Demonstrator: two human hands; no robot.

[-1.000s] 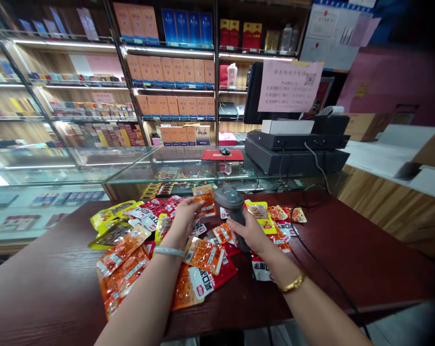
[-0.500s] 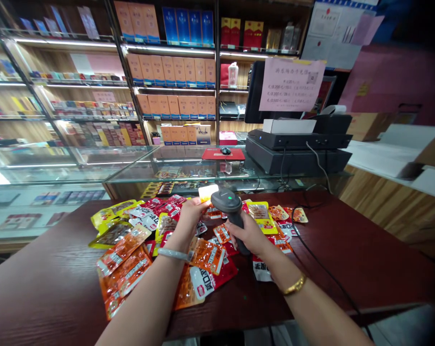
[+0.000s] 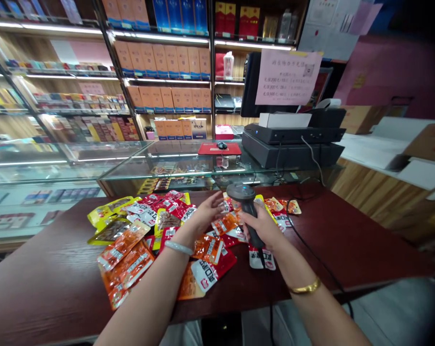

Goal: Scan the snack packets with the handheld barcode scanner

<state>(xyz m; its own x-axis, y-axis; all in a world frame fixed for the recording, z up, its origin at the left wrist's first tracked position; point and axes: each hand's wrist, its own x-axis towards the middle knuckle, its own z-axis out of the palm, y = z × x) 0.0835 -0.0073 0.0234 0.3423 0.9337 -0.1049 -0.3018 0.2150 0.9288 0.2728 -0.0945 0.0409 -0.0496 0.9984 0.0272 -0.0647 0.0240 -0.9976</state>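
The right hand (image 3: 262, 228) is closed around the handle of a dark handheld scanner (image 3: 252, 215), with the scanner head uppermost. The left hand (image 3: 203, 216) is positioned to the left of the scanner, fingers loosely spread — above the packets and apart from the scanner. The packets lie on the dark red tabletop (image 3: 336, 250) in an overlapping spread: yellow packets (image 3: 111, 211) at the far left, orange packets (image 3: 131, 262) nearer the front, and a red-and-white packet (image 3: 208, 275) beside the left forearm. A second red-and-white packet (image 3: 257, 259) lies below the scanner handle. A black cable (image 3: 307, 249) crosses the tabletop at right.
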